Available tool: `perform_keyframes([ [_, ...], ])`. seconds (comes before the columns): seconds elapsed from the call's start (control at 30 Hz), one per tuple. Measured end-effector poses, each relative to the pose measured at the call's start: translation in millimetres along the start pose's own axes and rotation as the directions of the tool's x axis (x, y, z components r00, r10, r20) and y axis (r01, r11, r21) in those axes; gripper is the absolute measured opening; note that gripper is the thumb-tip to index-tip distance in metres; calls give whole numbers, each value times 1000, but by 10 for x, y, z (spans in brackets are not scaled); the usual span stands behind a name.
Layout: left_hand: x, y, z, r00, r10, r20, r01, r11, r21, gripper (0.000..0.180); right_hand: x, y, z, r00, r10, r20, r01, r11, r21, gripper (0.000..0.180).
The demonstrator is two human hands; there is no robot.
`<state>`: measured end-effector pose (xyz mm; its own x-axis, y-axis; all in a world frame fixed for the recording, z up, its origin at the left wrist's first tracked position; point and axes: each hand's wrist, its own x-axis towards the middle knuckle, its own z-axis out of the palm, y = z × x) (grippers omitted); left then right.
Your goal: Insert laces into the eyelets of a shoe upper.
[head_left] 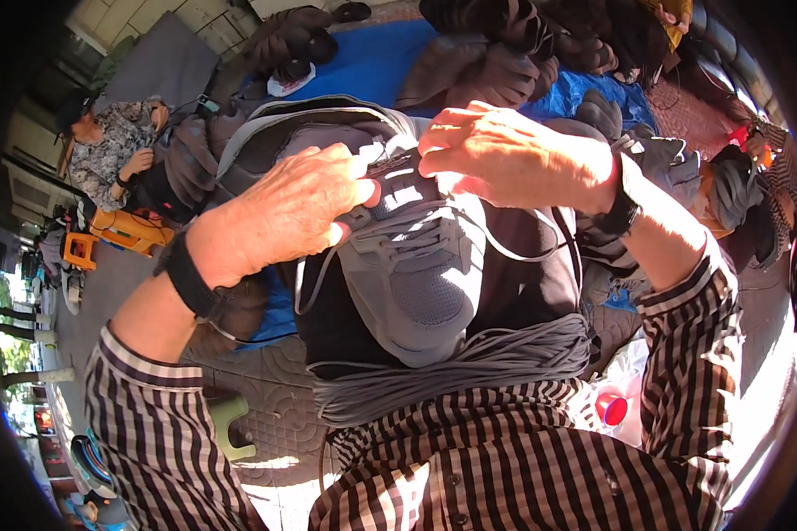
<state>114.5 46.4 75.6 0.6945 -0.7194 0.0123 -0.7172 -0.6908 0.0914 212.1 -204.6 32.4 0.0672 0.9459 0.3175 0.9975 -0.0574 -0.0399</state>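
Dark lap cloth [540, 294], open room both sides of grey shoe [421, 296], ctr, toe twd wearer; lace bundle [469, 367] along cloth's near edge; L hand [283, 212] at L eyelet edge, R hand [509, 159] opp.; fingertips part hid, can't tell if clamped; loose lace [522, 259] R.

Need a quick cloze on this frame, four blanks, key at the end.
1. The toe of the grey shoe points toward the picture's ____ edge, while the left hand and right hand are at its lacing.
2. A dark band circles the person's left ____.
3. The bundle of cords between shoe and shirt is coloured ____.
4. The plastic sheet spread beyond the shoe is coloured ____.

Missing words: bottom; wrist; grey; blue
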Motion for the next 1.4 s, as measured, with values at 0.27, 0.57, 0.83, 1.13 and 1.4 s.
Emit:
perform_keyframes([
  [0.27,128,14,-54,987,68,144,-85,990,117,34,-143,307,192,991,-133,-15,132,990,-42,43],
  [0.57,131,-77,-17,964,-20,267,12,999,31,25,68,228,262,964,-244,-106,242,970,-31,23],
  [0.83,273,-95,-87,854,-252,455,339,933,-121,11,575,-73,-176,737,222,639,-320,947,39,14],
  [1.13,402,33,72,896,-329,298,381,915,-134,13,484,-110,164,803,289,521,-336,942,-6,17],
  [1.4,131,343,382,903,-262,-341,189,954,-233,25,140,-422,409,869,400,-291,-344,912,226,13],
])
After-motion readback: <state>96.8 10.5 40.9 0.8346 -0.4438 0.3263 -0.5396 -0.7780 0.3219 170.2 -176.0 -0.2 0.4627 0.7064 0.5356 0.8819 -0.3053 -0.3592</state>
